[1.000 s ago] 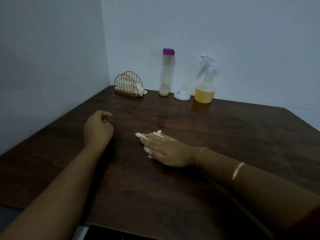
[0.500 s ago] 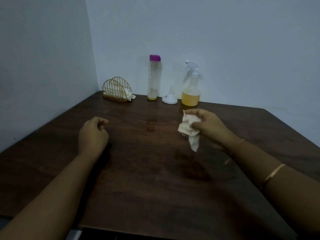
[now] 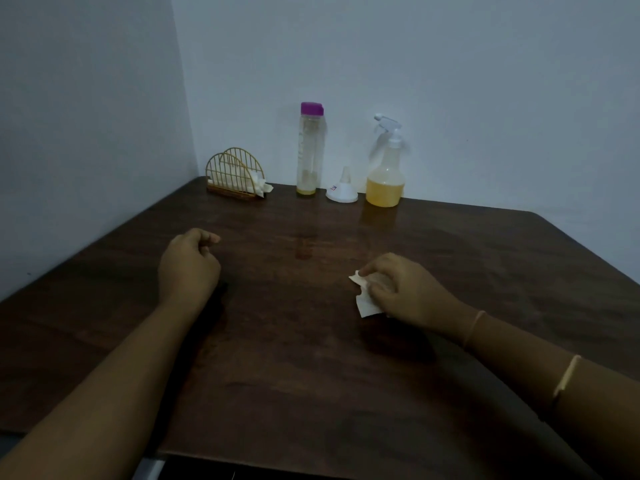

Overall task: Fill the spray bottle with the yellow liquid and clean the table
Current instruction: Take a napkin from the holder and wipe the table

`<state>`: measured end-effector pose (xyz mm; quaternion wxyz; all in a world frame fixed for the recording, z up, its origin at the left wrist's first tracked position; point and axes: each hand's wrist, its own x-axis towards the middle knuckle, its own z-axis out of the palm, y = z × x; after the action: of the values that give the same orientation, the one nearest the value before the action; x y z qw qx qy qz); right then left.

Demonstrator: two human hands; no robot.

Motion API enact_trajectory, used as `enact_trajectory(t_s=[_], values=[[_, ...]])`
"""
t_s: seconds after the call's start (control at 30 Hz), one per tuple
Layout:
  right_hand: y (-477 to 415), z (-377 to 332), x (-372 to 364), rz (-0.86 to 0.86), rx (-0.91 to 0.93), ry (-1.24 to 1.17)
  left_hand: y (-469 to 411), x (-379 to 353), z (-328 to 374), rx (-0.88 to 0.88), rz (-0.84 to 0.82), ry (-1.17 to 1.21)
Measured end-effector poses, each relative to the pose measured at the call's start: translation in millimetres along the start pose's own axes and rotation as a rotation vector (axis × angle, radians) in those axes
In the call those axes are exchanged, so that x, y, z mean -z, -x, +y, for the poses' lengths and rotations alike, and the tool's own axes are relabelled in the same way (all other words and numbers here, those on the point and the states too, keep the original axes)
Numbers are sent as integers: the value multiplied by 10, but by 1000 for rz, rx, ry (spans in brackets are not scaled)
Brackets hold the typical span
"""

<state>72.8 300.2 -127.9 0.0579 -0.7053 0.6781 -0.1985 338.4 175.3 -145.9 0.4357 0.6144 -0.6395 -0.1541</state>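
Grips a crumpled tissue [image 3: 364,304] in the right hand [image 3: 405,289], fingers curled round it, white corners sticking out left of the knuckles, low over the table [image 3: 311,393]; cannot tell whether touching the wood. Rests the left hand [image 3: 188,268] well left of the tissue, curled to a fist, holding nothing. Far beyond the right hand, by the wall: spray bottle [image 3: 385,174], upright, yellow liquid in its lower part.

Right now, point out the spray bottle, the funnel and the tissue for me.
spray bottle [image 3: 385,190], head view, on its yellow-filled body.
funnel [image 3: 341,196], head view, on its wide white base.
tissue [image 3: 367,306], head view, on its lower flap.
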Motion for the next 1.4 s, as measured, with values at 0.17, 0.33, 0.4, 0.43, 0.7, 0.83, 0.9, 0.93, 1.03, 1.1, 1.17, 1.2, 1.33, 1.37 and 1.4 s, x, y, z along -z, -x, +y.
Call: enact_trajectory(t_s=[0.17,0.33,0.4,0.43,0.7,0.83,0.9,0.93,1.03,1.1,1.17,1.2,1.33,1.37,1.4], values=[[128,-88,-190,-364,10,143,-2,-5,11,-17,18,5],[-112,-301,-337,-416,89,167,-6,-23,5,-34,22,-3],[-265,-367,-423,-418,94,194,-7,-23,4,-27,17,-7],[-342,-375,-453,-406,84,208,-8,-20,2,-22,15,-11],[-571,289,-221,-262,-286,267,16,8,-9,-14,-2,-7],[-232,488,-148,-324,-375,251,15,-6,26,-48,-7,-3],[-53,413,-146,-345,-355,255,15,-24,57,-63,-13,3],[20,332,-153,-351,-328,254,16,-31,73,-66,-19,8],[157,-41,-212,-360,-212,228,24,-43,104,-62,-33,23],[152,-357,-319,-364,-92,213,23,-36,104,-53,-39,33],[43,-675,-493,-354,60,205,19,-19,95,-32,-40,50],[-55,-817,-590,-347,140,200,16,-9,88,-23,-34,57],[-615,-1156,-868,-382,279,141,30,21,57,-19,24,48],[-755,-1182,-894,-372,278,147,33,31,51,-15,33,40],[-877,-1177,-900,-347,265,158,36,36,47,-11,35,31]])
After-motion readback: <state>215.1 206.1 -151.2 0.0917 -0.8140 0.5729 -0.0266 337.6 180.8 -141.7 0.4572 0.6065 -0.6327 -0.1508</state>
